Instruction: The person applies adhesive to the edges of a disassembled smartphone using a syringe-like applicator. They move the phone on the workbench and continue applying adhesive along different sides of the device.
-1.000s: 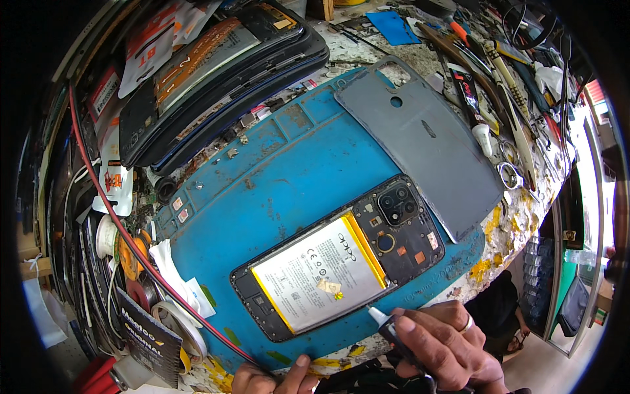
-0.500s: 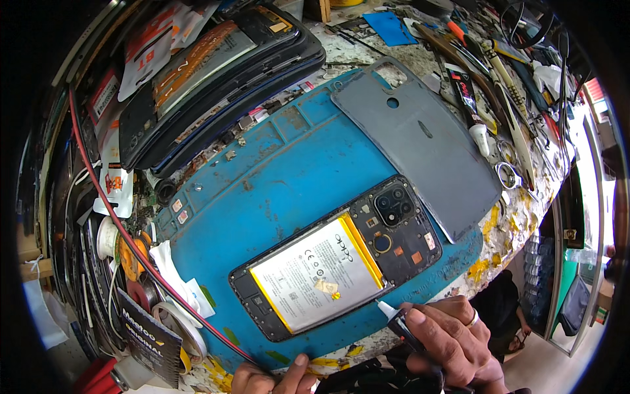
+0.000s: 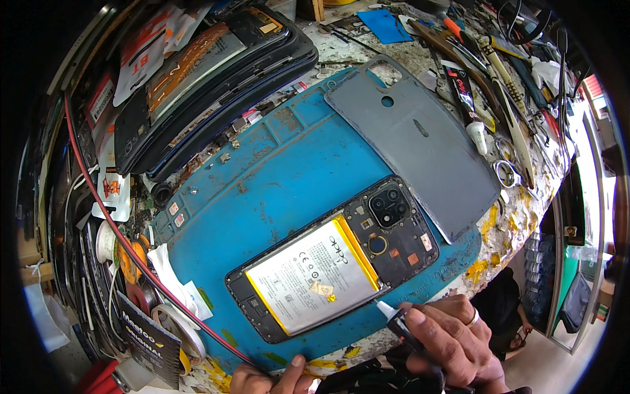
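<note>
An opened smartphone [image 3: 407, 253] lies on a blue repair mat [image 3: 216, 226], its inside facing up. A silver battery [image 3: 298, 295] with yellow edges fills its middle, and a square camera block [image 3: 388, 204] sits at one end. My right hand [image 3: 453, 335] is wrapped round a dark glue tube [image 3: 405, 329]. The tube's white nozzle points at the phone's near long edge, close to the battery's corner; I cannot tell if it touches. At the mat's front edge my left hand [image 3: 275, 379] is partly cut off, its fingers curled; what they hold, if anything, is hidden.
A grey back cover [image 3: 420, 141] lies beyond the phone, overlapping the mat. Stacked phone parts [image 3: 216, 85] stand at the far left. A red cable [image 3: 134, 243] crosses the left side. Tools, tweezers [image 3: 505, 172] and another tube [image 3: 464, 98] crowd the right.
The view has shifted slightly, so the phone, mat and cover appear a little further left. Both hands and the tube keep nearly the same pose.
</note>
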### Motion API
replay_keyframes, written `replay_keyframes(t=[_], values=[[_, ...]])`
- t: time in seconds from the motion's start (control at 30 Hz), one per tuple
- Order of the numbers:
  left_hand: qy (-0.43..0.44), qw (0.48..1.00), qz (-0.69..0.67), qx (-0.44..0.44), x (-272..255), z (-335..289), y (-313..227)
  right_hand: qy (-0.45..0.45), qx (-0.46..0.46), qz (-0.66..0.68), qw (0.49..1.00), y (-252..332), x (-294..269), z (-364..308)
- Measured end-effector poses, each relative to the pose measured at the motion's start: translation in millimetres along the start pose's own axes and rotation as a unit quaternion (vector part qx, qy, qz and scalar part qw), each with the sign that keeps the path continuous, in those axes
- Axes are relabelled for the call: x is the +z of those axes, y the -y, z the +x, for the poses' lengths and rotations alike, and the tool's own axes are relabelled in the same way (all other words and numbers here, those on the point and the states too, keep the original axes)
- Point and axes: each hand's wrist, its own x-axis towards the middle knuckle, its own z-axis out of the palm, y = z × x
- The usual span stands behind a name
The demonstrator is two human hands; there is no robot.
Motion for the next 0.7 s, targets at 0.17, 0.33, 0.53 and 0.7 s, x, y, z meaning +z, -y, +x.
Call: replay_keyframes(t=[0.17, 0.33, 0.53, 0.7], values=[[0.001, 1.000, 0.012, -0.002, -0.6, -0.6, -0.9, -0.001, 0.008, 0.016, 1.000, 0.8, -1.0, -0.3], [0.001, 1.000, 0.019, -0.006, -0.6, -1.5, -1.3, 0.024, 0.029, 0.000, 0.999, 1.7, -5.1, -1.0], [0.009, 1.000, 0.024, -0.004, -1.8, -2.1, -0.7, 0.002, 0.009, 0.029, 1.000, -0.9, -3.5, -1.1], [0.006, 1.000, 0.021, -0.011, -0.9, -1.8, -1.8, 0.052, 0.037, 0.021, 0.998, 0.7, -10.9, -1.1]])
